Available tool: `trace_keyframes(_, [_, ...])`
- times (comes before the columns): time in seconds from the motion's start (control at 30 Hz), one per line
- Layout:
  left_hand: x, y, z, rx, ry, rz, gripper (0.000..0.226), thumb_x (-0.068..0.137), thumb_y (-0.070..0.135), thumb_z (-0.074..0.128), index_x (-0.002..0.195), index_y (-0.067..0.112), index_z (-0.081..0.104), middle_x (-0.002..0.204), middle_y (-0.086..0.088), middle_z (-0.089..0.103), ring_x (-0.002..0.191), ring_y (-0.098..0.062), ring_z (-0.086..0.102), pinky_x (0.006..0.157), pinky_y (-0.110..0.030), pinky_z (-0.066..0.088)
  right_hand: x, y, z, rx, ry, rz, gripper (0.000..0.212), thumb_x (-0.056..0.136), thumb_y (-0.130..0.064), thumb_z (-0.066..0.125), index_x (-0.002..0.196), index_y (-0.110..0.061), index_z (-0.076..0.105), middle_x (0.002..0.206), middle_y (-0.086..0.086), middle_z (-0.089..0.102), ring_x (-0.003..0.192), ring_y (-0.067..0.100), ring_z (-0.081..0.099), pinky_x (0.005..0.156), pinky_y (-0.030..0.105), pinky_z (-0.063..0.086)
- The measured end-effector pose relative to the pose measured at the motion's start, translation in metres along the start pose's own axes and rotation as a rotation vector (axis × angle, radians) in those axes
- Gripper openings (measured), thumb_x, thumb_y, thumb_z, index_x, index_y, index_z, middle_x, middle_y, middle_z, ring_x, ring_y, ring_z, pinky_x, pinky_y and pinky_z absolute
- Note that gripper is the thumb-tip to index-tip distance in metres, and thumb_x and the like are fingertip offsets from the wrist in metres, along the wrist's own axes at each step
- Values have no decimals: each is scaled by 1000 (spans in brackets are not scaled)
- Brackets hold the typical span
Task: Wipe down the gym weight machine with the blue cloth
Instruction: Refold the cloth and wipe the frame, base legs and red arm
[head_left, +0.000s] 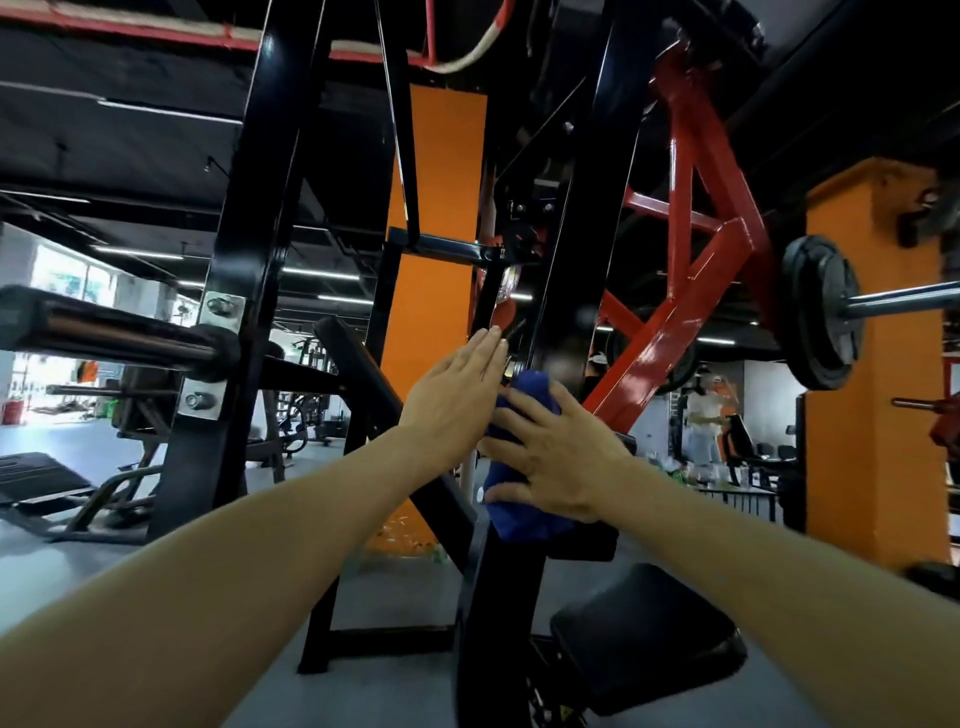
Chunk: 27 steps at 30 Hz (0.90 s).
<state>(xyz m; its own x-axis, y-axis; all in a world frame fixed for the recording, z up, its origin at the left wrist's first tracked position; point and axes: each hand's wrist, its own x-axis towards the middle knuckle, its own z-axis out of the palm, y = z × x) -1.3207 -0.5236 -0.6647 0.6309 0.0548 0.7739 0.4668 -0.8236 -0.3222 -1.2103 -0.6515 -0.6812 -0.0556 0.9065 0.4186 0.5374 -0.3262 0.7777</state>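
Note:
The weight machine has a black upright post (571, 249) in the middle and a red lever frame (691, 291) to its right. A blue cloth (524, 514) is pressed against the lower part of the black post. My right hand (561, 457) lies flat over the cloth with fingers spread, holding it to the post. My left hand (457, 395) is beside it on the left, fingers straight and together, touching the post's edge just above the cloth. Most of the cloth is hidden under my right hand.
A black seat pad (644, 634) sits below my right arm. A weight plate on a chrome bar (821, 312) sticks out at the right. Another black frame post (249, 291) with a padded roller (109, 332) stands at the left. A person (706, 415) stands far back by an orange pillar (878, 364).

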Motion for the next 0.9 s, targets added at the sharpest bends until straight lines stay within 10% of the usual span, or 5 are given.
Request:
trace_keyframes(0.17, [8, 3, 0, -187, 85, -114, 74, 101, 11, 50, 160, 3, 5, 169, -12, 4, 154, -25, 16, 121, -30, 21, 28, 64, -31, -282, -31, -63, 90, 82, -85, 29, 153, -29, 24, 155, 0, 30, 149, 27, 17, 120, 60, -4])
trace_keyframes(0.37, [5, 31, 10, -559, 223, -231, 48, 102, 8, 43, 149, 4, 34, 138, -12, 46, 119, -28, 51, 80, -20, 29, 55, 101, -64, -277, -67, -48, 91, 71, -91, 42, 139, -30, 39, 143, -3, 41, 137, 25, 33, 119, 57, 10])
trace_keyframes(0.6, [-13, 68, 31, -579, 93, -223, 79, 95, 40, 58, 148, -6, 21, 137, -21, 42, 120, -37, 48, 98, -44, 47, 18, 61, -30, -187, 56, -14, 74, 99, -41, 48, 159, -22, 9, 160, 1, 21, 152, 28, 10, 120, 51, 1])
trace_keyframes(0.77, [-23, 51, 26, -589, -189, -166, 135, 78, 46, 84, 154, -6, -14, 154, -28, 25, 137, -42, 36, 113, -46, 38, 15, 58, -28, -175, -91, -58, 113, 79, -73, 60, 158, -21, -2, 162, 0, 11, 153, 30, 1, 120, 53, 0])
trace_keyframes(0.9, [-12, 52, 18, -528, -324, -221, 121, 75, 46, 87, 152, -9, 11, 149, -23, 29, 137, -39, 35, 113, -43, 37, 17, 52, -36, -218, -68, -102, 81, 92, -51, 58, 155, -21, 19, 159, 3, 21, 151, 30, 10, 121, 52, -2])
